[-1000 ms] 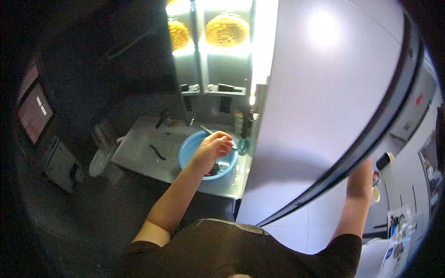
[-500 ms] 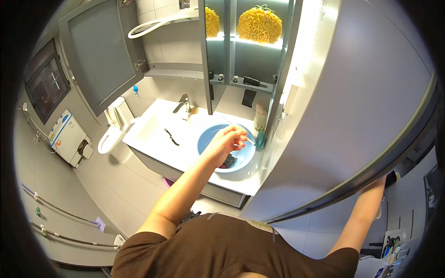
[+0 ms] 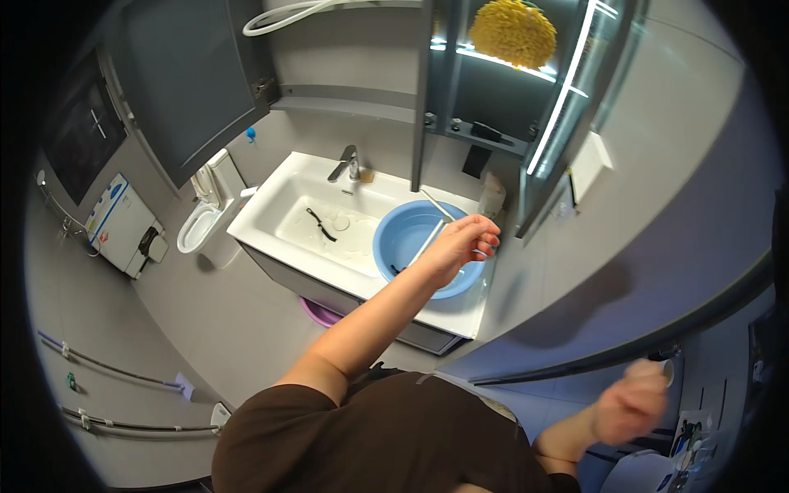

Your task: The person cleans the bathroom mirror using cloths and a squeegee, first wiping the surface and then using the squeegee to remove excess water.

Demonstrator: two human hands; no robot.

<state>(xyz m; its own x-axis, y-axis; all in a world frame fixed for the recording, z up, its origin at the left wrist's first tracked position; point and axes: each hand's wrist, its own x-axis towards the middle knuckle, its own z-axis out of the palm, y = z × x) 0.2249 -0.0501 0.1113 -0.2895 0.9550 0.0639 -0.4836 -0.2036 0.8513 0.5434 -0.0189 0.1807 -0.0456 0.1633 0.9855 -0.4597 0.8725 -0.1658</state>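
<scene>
My left hand (image 3: 467, 243) hovers over the right side of the blue basin (image 3: 383, 228), its fingers loosely curled and nothing visible in them. Close beside it, thin white stick-like pieces (image 3: 434, 205) cross the basin's rim and interior; their kind is unclear. Something dark in the basin is mostly covered by my forearm. Out to the right, near the dark-edged door panel, my right hand (image 3: 631, 404) is smeared by motion, so its fingers do not show clearly. Left of the basin, a slim black object (image 3: 321, 224) lies in the wet white sink (image 3: 261, 233).
A tap (image 3: 352, 164) stands behind the sink. Open cabinet doors (image 3: 185, 86) hang above, with a yellow shaggy ball (image 3: 514, 34) inside. A curved door edge (image 3: 608, 355) runs between my arms. Beneath the counter is a purple basin (image 3: 319, 314); a toilet (image 3: 200, 228) stands at left.
My right hand has come away from the door edge at the far right, toward my body. My left hand has shifted right over the basin. The room light has become dimmer.
</scene>
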